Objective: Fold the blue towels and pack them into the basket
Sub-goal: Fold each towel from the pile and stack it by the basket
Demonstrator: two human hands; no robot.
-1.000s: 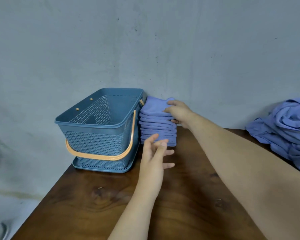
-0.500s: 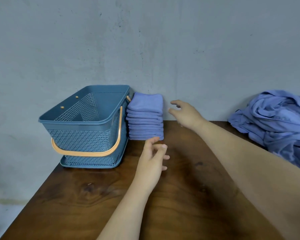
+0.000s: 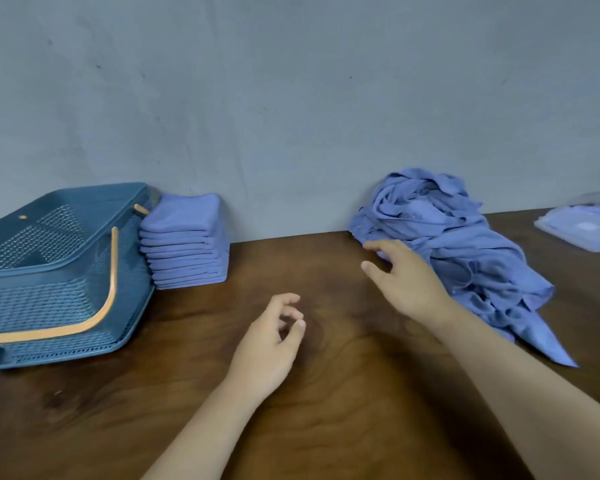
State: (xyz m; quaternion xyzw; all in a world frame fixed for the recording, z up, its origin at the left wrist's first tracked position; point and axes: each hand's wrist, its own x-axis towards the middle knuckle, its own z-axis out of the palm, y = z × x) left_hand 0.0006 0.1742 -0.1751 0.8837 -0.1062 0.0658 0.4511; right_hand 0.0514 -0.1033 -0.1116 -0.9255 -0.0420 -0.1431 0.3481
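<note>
A stack of several folded blue towels (image 3: 187, 242) stands against the wall, right beside a blue perforated basket (image 3: 49, 271) with an orange handle at the far left. A loose heap of unfolded blue towels (image 3: 465, 244) lies at the back right. My right hand (image 3: 406, 278) reaches with spread fingers to the heap's left edge, its fingertips at the cloth. My left hand (image 3: 271, 341) hovers over the middle of the table, fingers loosely curled, holding nothing.
The dark wooden table (image 3: 309, 393) runs up to a grey wall behind. A clear plastic packet (image 3: 582, 226) with blue cloth inside lies at the far right. The table's left edge drops off just below the basket.
My right hand left the folded stack and swung right to the loose heap. My left hand drew back toward the table's middle. The view turned right.
</note>
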